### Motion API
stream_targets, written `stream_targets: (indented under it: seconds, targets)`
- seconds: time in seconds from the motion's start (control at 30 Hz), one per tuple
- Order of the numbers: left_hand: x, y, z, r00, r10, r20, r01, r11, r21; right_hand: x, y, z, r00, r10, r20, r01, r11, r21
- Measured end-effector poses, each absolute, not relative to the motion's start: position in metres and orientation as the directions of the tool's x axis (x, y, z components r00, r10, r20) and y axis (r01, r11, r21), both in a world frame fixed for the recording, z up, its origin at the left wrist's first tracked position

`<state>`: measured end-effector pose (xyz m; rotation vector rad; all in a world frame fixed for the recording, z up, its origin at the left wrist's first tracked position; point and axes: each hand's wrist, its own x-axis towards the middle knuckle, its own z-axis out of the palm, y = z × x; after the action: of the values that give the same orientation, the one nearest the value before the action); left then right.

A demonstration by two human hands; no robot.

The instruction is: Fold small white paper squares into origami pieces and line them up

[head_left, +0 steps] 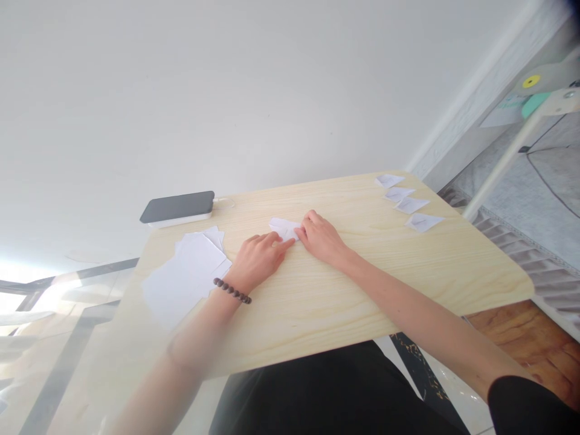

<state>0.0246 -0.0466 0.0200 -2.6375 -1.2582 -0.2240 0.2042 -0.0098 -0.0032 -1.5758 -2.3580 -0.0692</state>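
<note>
A small piece of folded white paper [283, 226] lies on the table in front of me, with a crease across it. My left hand [263, 257], a dark beaded bracelet [232, 290] at its wrist, holds the near left edge of this paper, thumb and fingers closed on it. At the paper's right end, my right hand [321, 237] pinches it with bent fingers. Part of the paper is hidden beneath the fingertips. Left of my left hand is a loose stack of white paper sheets [190, 266].
The light wooden table [353, 308] stands against a pale wall [272, 90]. Several folded paper pieces [425, 222] sit in a row at its far right. A dark-topped, white-sided device [179, 207] with a white cable rests at the far left corner.
</note>
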Motion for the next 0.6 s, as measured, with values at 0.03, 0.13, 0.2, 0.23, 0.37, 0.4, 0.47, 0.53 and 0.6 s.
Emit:
stream_targets:
  seconds: [0.03, 0.13, 0.2, 0.23, 0.37, 0.4, 0.47, 0.53, 0.6]
  targets:
    - [0.0250, -0.0469, 0.0207, 0.628, 0.746, 0.222, 0.778, -0.614, -0.134, 0.2037, -0.0099, -0.0028, -0.347, 0.898, 0.271, 0.913, 0.390, -0.121]
    - [0.0258, -0.0473, 0.0222, 0.638, 0.739, 0.216, 0.769, -0.621, -0.151, 0.2027, -0.0103, -0.0016, -0.340, 0.904, 0.258, 0.919, 0.378, -0.115]
    - [0.0261, -0.0473, 0.0226, 0.643, 0.736, 0.211, 0.765, -0.625, -0.153, 0.2023, -0.0105, -0.0013, -0.337, 0.907, 0.253, 0.921, 0.374, -0.114]
    - [0.0262, -0.0473, 0.0226, 0.644, 0.736, 0.210, 0.765, -0.626, -0.152, 0.2022, -0.0105, -0.0012, -0.336, 0.907, 0.253, 0.921, 0.373, -0.113]
    - [0.0269, -0.0471, 0.0222, 0.645, 0.734, 0.213, 0.764, -0.628, -0.149, 0.2017, -0.0102, -0.0016, -0.330, 0.910, 0.250, 0.924, 0.365, -0.109]
    - [0.0272, -0.0471, 0.0220, 0.648, 0.732, 0.211, 0.761, -0.631, -0.149, 0.2016, -0.0101, -0.0016, -0.328, 0.911, 0.249, 0.925, 0.363, -0.110]
    - [0.0278, -0.0469, 0.0215, 0.653, 0.728, 0.207, 0.757, -0.636, -0.151, 0.2014, -0.0099, -0.0016, -0.327, 0.912, 0.246, 0.925, 0.362, -0.113]
    - [0.0284, -0.0465, 0.0212, 0.654, 0.728, 0.204, 0.756, -0.636, -0.154, 0.2014, -0.0098, -0.0014, -0.326, 0.914, 0.243, 0.926, 0.361, -0.116]
    - [0.0291, -0.0462, 0.0211, 0.653, 0.730, 0.204, 0.757, -0.634, -0.156, 0.2014, -0.0096, -0.0012, -0.323, 0.914, 0.244, 0.926, 0.359, -0.117]
